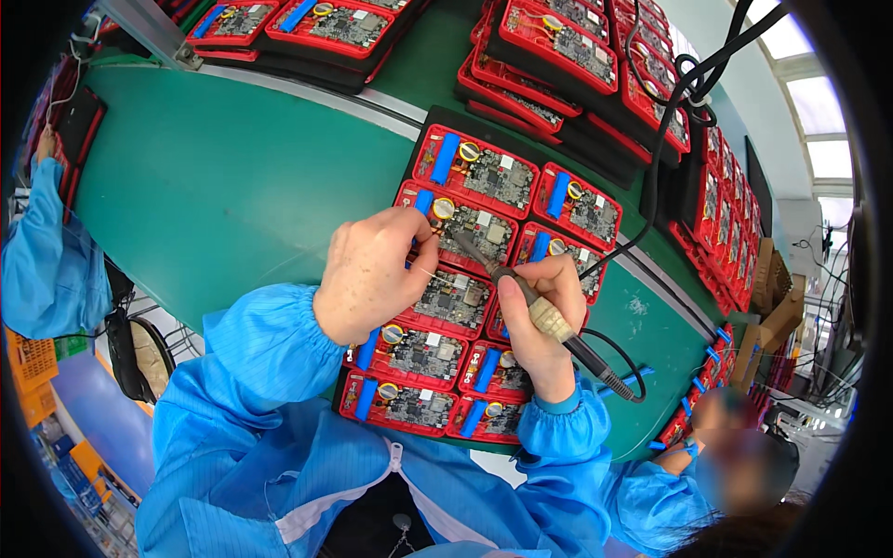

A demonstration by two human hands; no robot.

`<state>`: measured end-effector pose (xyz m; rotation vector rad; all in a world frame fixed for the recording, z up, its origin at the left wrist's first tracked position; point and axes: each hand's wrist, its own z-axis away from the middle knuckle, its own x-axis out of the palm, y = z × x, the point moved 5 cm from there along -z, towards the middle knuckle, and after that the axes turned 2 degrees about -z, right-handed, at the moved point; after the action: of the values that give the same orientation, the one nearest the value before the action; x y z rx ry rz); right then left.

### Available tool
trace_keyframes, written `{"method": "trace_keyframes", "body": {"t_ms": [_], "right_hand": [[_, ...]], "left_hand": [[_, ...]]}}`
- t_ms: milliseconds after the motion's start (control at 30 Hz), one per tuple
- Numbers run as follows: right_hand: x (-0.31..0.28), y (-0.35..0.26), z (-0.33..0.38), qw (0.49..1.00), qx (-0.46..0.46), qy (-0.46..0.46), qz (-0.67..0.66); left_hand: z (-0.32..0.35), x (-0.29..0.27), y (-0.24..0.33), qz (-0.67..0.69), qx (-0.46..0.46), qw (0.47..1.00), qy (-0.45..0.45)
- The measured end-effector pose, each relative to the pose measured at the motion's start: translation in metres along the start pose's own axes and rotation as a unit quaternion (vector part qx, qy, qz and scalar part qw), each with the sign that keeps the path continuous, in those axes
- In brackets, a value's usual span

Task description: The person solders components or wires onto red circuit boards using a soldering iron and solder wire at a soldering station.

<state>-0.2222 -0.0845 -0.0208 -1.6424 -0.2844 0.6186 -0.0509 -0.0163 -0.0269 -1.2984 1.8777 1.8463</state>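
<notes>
Soldering iron [535,312] over red circuit boards [465,200]

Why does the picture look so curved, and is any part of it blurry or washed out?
Head view: fisheye bends the green table edges, with a black rim around; windows at upper right glare white; the right hand and soldering iron are sharp; a co-worker's face at lower right is blurred.

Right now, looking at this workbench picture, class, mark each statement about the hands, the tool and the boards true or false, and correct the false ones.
1. The right hand grips a soldering iron like a pen. True.
2. The left hand lies flat on the green table. False: it is raised over the boards, pinching a thin wire.
3. The circuit boards sit in red holders on a black tray. True.
4. The iron is cordless. False: a black cable runs from its handle.
5. The person wears yellow sleeves. False: the sleeves are blue.
</notes>
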Motion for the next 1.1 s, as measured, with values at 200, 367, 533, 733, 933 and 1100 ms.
{"method": "trace_keyframes", "body": {"t_ms": [200,367,533,733,933,1100], "right_hand": [[0.0020,0.0038,-0.0014,1.000,-0.004,-0.009,0.007],[0.0013,0.0059,-0.0010,1.000,0.004,-0.007,0.008],[0.0021,0.0050,-0.0010,1.000,-0.003,-0.016,0.017],[0.0017,0.0057,-0.0006,1.000,0.002,-0.008,0.007],[0.0006,0.0061,-0.0006,1.000,-0.003,-0.012,0.021],[-0.0015,0.0005,-0.0001,1.000,-0.013,-0.002,0.006]], "left_hand": [[-0.0011,-0.0005,0.0004,-0.012,-0.003,1.000,-0.016],[-0.0026,-0.0030,0.0022,-0.006,-0.018,0.999,-0.041],[-0.0032,-0.0015,0.0030,-0.028,-0.027,0.997,-0.061],[-0.0047,-0.0007,0.0028,-0.034,-0.042,0.996,-0.064],[-0.0071,0.0002,0.0041,-0.038,-0.045,0.996,-0.068],[-0.0066,0.0004,0.0017,-0.027,-0.018,0.999,-0.029]]}}
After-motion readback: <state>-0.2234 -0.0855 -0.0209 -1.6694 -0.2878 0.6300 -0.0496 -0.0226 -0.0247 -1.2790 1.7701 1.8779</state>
